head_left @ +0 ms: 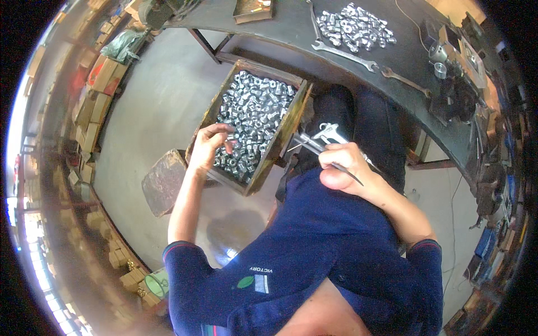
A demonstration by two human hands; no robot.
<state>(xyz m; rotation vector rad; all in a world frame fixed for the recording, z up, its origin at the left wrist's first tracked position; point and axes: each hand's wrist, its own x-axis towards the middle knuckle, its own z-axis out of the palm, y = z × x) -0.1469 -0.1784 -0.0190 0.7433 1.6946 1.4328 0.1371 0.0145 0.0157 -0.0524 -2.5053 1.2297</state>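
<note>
A wooden box [305,92] full of shiny metal nuts [255,115] stands in front of me. My left hand [210,144] reaches over the box's left wall, its fingers bent and apart above the nuts; no nut shows clearly between them. Just right of the box, in front of my dark trousers, my right hand [344,167] is closed around a metal caliper [329,133]. The caliper's silver jaws stick out above the fingers, and dark long parts project to both sides. My palm and fingers hide the middle of it.
A dark workbench [280,35] curves along the far side and right. On it lie a heap of nuts [356,28], open-end wrenches [344,57] and a small tray [253,11]. A worn block-like stool [163,182] stands left of the box. Shelves with cartons [92,120] line the left.
</note>
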